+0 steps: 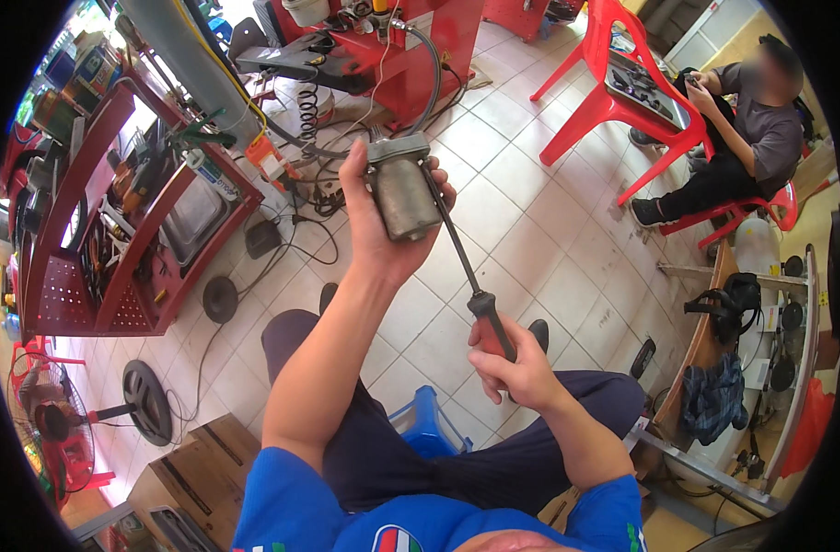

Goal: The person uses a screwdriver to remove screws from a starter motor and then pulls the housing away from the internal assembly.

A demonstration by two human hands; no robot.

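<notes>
My left hand (388,244) holds up a cylindrical metal part (409,198), dull grey-brown, with a wider grey flange at its top; it looks like a small motor. The fingers wrap behind it and the thumb stands up along its left side. In my right hand (521,370) is a long screwdriver (458,248) with a black and red handle. Its thin dark shaft slants up to the left and runs along the right side of the metal part, beside my left fingertips. Whether the tip sits against a screw is too small to tell.
A blue stool (429,421) stands between my legs on the tiled floor. Left is a dark red tool rack (107,198), with cables (300,230) near it. A red machine (447,46) stands ahead. Right, a seated person (760,120) handles something small beside a red chair (613,110) bearing a tray.
</notes>
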